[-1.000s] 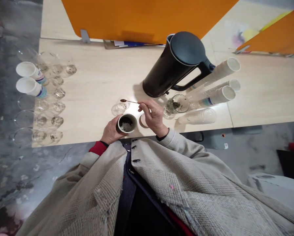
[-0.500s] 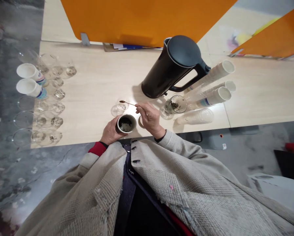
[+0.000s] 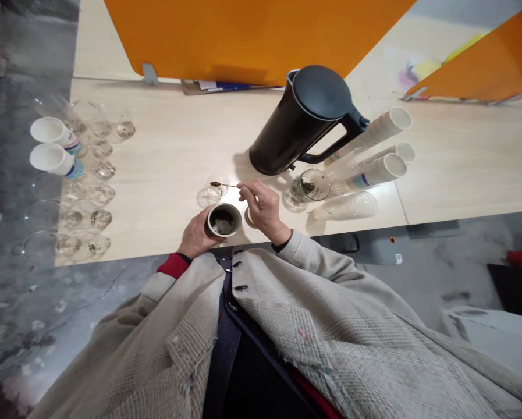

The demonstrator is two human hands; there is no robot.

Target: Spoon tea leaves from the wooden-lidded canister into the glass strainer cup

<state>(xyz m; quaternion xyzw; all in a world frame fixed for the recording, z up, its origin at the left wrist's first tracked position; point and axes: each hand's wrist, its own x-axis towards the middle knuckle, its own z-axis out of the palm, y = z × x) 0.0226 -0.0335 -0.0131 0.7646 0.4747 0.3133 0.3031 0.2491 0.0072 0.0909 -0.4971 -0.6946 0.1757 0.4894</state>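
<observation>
- Wrapping around a dark, round canister with a pale rim (image 3: 226, 235), the left hand (image 3: 194, 234) has its fingers clamped on the side; loose dark leaves (image 3: 222, 223) lie inside.
- Pinching a thin brown spoon (image 3: 230, 185), the right hand (image 3: 263, 208) has thumb and forefinger together on the handle; dark leaves heap the bowl.
- Just beyond the left fingers, under the spoon's bowl, a small clear plastic cup (image 3: 209, 195) contains scattered dark bits.
- Right of the right fingers, a clear ribbed glass (image 3: 302, 192) holds dark green leaves; stacked white paper cups (image 3: 374, 173) stand past it.
- Beyond the right fingertips stands a lidded black kettle (image 3: 280, 134), contents hidden.
- Far left of the left fingers, clear plastic cups (image 3: 75, 219) hold dark leaves at their bottoms.
</observation>
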